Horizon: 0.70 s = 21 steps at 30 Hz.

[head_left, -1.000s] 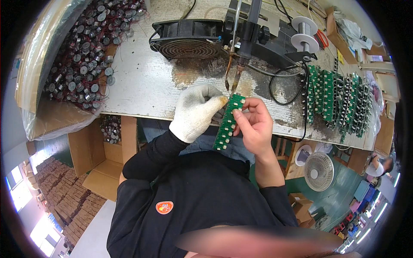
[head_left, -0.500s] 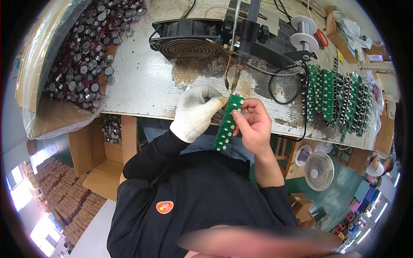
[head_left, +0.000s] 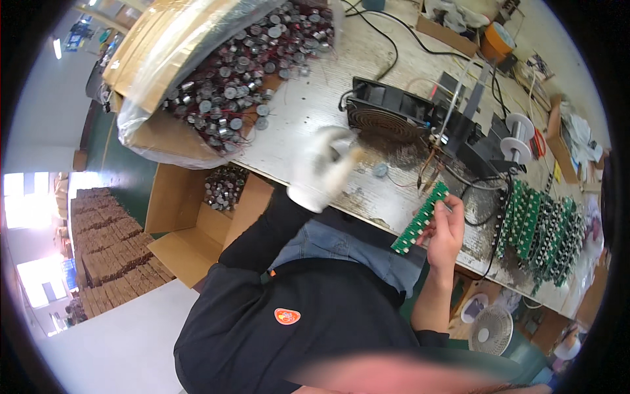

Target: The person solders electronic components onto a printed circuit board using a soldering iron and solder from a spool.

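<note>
In my bare right hand [head_left: 446, 230] is a strip of green circuit boards [head_left: 420, 220], pinched between thumb and fingers near its upper end. The strip slants over the table's front edge, with small pale parts along its side. Just above its top end is the tip of a soldering iron [head_left: 430, 180]. My left hand [head_left: 321, 174], in a white glove, is blurred over the table left of the fan; its thumb and fingers look apart, and I make out nothing between them. A small round metal motor [head_left: 380, 171] with a thin wire lies between my hands.
A plastic-lined box of wired motors [head_left: 233, 85] stands at the back left, above an open cardboard box [head_left: 190, 226] holding more. A black fan [head_left: 387, 115] and a solder spool [head_left: 518, 138] stand behind the iron. More green board strips [head_left: 535, 223] lie at the right.
The view has swung, shifting the table rightward. My left hand has left the board strip and moved left toward the motors. My right hand still holds the strip, now more tilted and below the iron tip.
</note>
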{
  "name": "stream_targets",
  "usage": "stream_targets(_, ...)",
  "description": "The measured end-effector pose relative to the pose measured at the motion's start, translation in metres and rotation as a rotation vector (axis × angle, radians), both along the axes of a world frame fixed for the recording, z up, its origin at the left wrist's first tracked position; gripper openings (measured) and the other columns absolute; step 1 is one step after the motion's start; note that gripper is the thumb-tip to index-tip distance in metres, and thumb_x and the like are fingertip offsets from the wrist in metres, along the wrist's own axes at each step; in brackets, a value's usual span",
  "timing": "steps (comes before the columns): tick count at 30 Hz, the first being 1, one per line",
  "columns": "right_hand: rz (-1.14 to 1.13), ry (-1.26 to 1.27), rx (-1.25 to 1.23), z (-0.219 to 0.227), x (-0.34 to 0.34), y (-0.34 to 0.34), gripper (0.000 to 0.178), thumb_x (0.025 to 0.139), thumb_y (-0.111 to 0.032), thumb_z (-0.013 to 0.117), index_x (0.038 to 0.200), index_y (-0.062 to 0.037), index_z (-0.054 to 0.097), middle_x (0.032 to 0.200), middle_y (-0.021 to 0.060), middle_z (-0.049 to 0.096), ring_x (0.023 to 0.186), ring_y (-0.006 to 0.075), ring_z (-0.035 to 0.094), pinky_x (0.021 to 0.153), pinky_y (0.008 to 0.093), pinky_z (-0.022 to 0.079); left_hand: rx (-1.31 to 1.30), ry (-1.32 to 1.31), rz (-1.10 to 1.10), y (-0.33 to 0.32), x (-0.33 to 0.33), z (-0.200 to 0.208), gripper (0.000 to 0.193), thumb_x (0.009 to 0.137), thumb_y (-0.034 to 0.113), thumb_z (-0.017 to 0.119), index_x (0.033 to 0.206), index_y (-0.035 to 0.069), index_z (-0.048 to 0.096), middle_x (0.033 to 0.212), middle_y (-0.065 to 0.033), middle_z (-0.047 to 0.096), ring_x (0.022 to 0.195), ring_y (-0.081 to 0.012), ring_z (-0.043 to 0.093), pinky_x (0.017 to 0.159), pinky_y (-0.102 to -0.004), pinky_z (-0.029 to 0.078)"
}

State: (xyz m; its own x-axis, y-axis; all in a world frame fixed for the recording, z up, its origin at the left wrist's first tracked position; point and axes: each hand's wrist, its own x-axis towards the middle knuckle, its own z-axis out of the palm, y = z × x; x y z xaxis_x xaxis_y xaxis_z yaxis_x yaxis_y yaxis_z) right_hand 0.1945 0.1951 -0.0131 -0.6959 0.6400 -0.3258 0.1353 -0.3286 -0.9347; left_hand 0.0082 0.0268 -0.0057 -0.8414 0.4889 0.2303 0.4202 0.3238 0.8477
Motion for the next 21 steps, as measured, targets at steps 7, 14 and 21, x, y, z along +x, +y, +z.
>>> stream_targets(7, 0.104, 0.112, 0.037, 0.001, -0.006, -0.003, 0.057, 0.082, 0.007, 0.061, 0.128, 0.0018, 0.029, 0.105, 0.0147, 0.057, 0.063, 0.0104, 0.057, 0.046, 0.0203, 0.046, -0.446, 0.385, 0.481, -0.063, -0.097, 0.018, 0.041, 0.078, 0.022, 0.07, 0.11, -0.001, 0.059, 0.099, -0.0182, 0.062, 0.088, -0.0312, 0.062, 0.078, -0.037, 0.049)
stream_targets(14, 0.101, 0.133, 0.036, -0.001, -0.006, -0.004, 0.057, 0.082, 0.006, 0.06, 0.13, 0.0015, 0.029, 0.102, 0.0126, 0.057, 0.064, 0.0097, 0.057, 0.046, 0.0193, 0.045, -0.869, 0.428, 0.457, -0.046, -0.139, 0.053, 0.033, 0.079, 0.009, 0.056, 0.111, 0.015, 0.063, 0.104, -0.0165, 0.058, 0.092, -0.0356, 0.061, 0.076, -0.0449, 0.05)
stream_targets(21, 0.101, 0.151, 0.033, -0.001, -0.004, -0.003, 0.056, 0.083, 0.007, 0.06, 0.129, 0.0013, 0.028, 0.105, 0.0144, 0.057, 0.064, 0.0101, 0.058, 0.046, 0.0197, 0.046, -1.131, 0.335, 0.363, -0.044, -0.15, 0.045, 0.019, 0.084, 0.022, 0.059, 0.101, 0.016, 0.066, 0.099, -0.0126, 0.061, 0.09, -0.0318, 0.062, 0.074, -0.0417, 0.051)
